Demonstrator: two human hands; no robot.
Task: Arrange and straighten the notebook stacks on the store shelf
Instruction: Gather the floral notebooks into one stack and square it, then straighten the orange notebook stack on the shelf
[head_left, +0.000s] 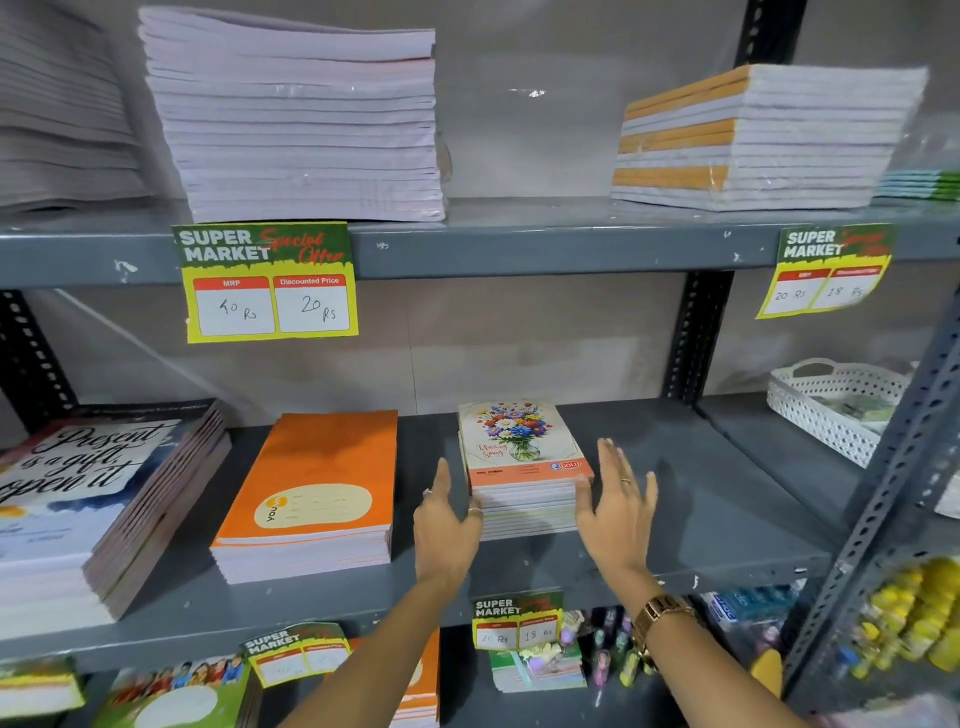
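Observation:
A small stack of flower-cover notebooks (522, 452) sits mid-shelf on the grey middle shelf (701, 499). My left hand (447, 519) is at the stack's left front corner, fingers spread, thumb touching the stack's edge. My right hand (621, 499) is flat and open at its right side, thumb against the front right corner. Neither hand grips anything. An orange notebook stack (317, 483) lies to the left, and a taller "Present is a gift" stack (88, 493) at the far left.
The upper shelf holds a tall white stack (301, 119) and a wrapped orange-spined stack (758, 140). A white perforated basket (836, 405) stands at the right. Price tags (267, 280) hang on shelf edges. Bare shelf lies right of the flower stack. More stationery sits below.

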